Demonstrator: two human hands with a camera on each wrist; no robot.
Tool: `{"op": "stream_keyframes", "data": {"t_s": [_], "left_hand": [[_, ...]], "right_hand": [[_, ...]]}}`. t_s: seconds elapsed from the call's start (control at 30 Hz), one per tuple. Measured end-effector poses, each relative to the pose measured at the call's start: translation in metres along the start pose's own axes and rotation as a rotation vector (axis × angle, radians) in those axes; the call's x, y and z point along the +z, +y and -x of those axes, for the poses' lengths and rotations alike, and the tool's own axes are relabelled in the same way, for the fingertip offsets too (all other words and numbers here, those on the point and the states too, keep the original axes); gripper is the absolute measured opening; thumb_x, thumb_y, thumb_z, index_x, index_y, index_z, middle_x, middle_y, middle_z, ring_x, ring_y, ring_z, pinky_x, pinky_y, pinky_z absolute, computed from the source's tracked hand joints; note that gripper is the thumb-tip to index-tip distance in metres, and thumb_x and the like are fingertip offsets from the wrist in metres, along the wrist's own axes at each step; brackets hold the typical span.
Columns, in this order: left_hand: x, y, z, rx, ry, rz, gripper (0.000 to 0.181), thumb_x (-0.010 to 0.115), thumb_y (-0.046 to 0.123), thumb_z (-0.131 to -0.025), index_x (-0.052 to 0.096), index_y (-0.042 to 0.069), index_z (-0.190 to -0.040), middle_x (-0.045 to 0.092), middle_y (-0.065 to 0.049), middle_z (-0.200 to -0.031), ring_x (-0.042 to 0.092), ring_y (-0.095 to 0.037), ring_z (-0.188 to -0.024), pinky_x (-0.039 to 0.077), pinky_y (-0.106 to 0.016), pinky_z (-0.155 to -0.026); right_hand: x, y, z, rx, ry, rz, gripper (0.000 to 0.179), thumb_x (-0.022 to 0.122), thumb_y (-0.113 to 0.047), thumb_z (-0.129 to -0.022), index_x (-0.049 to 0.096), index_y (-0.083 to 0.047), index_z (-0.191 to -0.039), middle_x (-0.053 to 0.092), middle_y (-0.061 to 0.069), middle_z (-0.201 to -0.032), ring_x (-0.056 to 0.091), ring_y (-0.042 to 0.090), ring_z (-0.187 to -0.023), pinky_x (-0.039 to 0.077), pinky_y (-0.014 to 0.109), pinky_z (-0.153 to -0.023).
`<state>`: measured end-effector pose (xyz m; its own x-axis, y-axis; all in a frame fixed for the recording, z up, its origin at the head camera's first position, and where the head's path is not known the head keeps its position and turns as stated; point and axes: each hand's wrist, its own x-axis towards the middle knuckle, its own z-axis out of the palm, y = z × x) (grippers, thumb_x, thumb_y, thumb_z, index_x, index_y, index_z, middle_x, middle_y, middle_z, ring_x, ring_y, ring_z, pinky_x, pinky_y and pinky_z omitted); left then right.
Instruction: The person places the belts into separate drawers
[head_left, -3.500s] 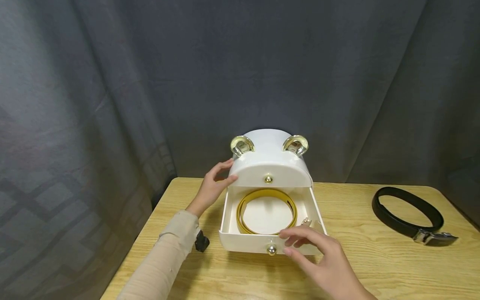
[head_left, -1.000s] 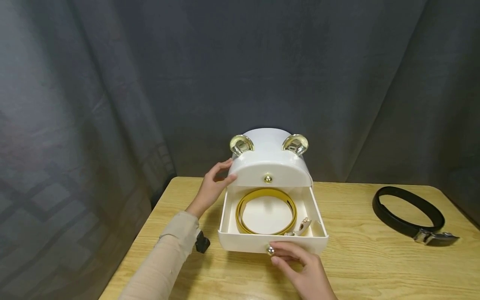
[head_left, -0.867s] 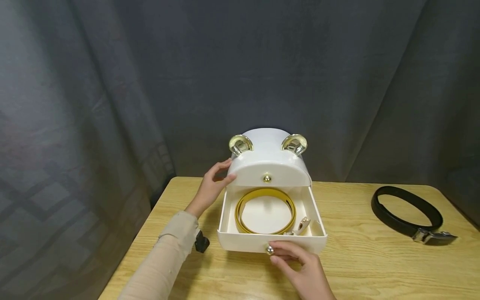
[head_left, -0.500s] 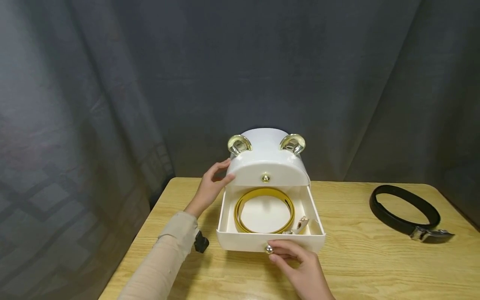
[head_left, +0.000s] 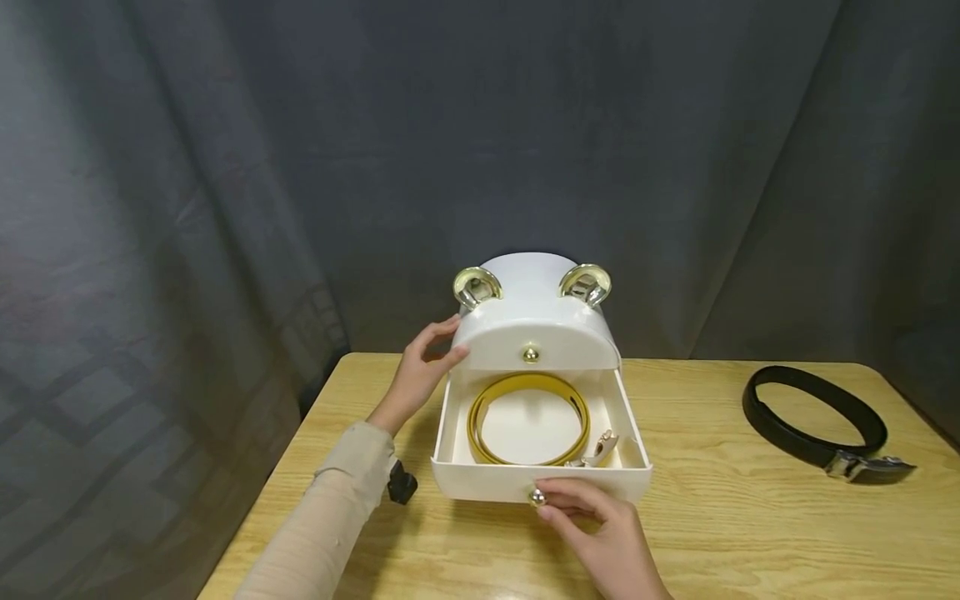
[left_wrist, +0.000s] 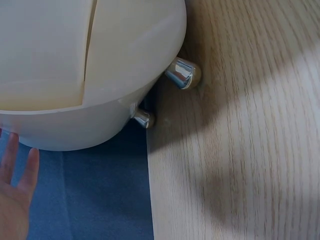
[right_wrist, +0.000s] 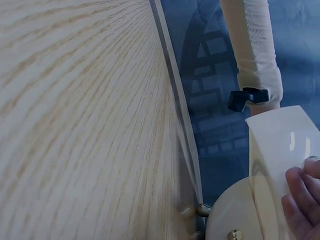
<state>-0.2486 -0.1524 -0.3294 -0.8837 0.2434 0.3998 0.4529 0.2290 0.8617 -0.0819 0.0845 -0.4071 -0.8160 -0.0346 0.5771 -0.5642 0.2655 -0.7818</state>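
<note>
A white storage box (head_left: 532,314) with two gold ears stands on the table, its lower drawer (head_left: 487,483) pulled out. Inside the drawer lies a coiled yellow belt (head_left: 480,446); a small pale piece with gold trim (head_left: 602,447) sits at the front right corner. With thumb and fingers, my right hand (head_left: 603,533) pinches the round metal knob (head_left: 537,497) on the drawer front. My left hand (head_left: 420,371) rests its fingertips against the box's left side, thumb spread apart. In the left wrist view its fingers (left_wrist: 28,172) look straight beside the white wall.
On the right of the wooden table (head_left: 712,517) lies a black belt (head_left: 795,447), looped, with a metal buckle. A black wrist device (head_left: 402,483) shows under the left sleeve. A dark grey curtain (head_left: 420,150) hangs behind the table's back edge.
The right hand has gone from above the drawer's front right edge to the knob and pinches it. The left hand and the drawer have stayed about where they were.
</note>
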Motion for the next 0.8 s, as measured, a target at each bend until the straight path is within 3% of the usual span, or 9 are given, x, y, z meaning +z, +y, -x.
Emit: {"op": "stream_keyframes", "data": {"t_s": [0.17, 0.5, 0.8], "left_hand": [[-0.0009, 0.0002, 0.0001, -0.009, 0.000, -0.001, 0.041, 0.067, 0.011, -0.096, 0.057, 0.002, -0.135, 0.044, -0.010, -0.151, 0.045, -0.031, -0.132, 0.039, -0.055, -0.105], [-0.0017, 0.0017, 0.0014, -0.015, -0.002, -0.014, 0.042, 0.067, 0.012, -0.096, 0.056, 0.002, -0.135, 0.044, -0.011, -0.151, 0.046, -0.031, -0.132, 0.040, -0.054, -0.105], [-0.0033, -0.0005, 0.0005, -0.012, -0.003, 0.000, 0.041, 0.067, 0.011, -0.096, 0.057, 0.001, -0.134, 0.043, -0.012, -0.151, 0.045, -0.031, -0.133, 0.038, -0.057, -0.106]], "right_hand": [[0.0017, -0.0034, 0.0001, 0.037, 0.007, 0.009, 0.031, 0.079, 0.006, -0.076, 0.076, -0.011, -0.102, 0.075, -0.002, -0.094, 0.070, 0.008, -0.078, 0.056, 0.023, -0.068], [0.0034, -0.0040, 0.0002, 0.021, 0.015, 0.015, 0.032, 0.079, 0.007, -0.076, 0.075, -0.011, -0.102, 0.075, -0.002, -0.095, 0.070, 0.008, -0.079, 0.056, 0.022, -0.070], [0.0055, -0.0042, -0.0023, 0.056, 0.012, 0.015, 0.031, 0.079, 0.003, -0.079, 0.076, -0.014, -0.104, 0.074, -0.006, -0.095, 0.070, 0.008, -0.080, 0.057, 0.026, -0.069]]}}
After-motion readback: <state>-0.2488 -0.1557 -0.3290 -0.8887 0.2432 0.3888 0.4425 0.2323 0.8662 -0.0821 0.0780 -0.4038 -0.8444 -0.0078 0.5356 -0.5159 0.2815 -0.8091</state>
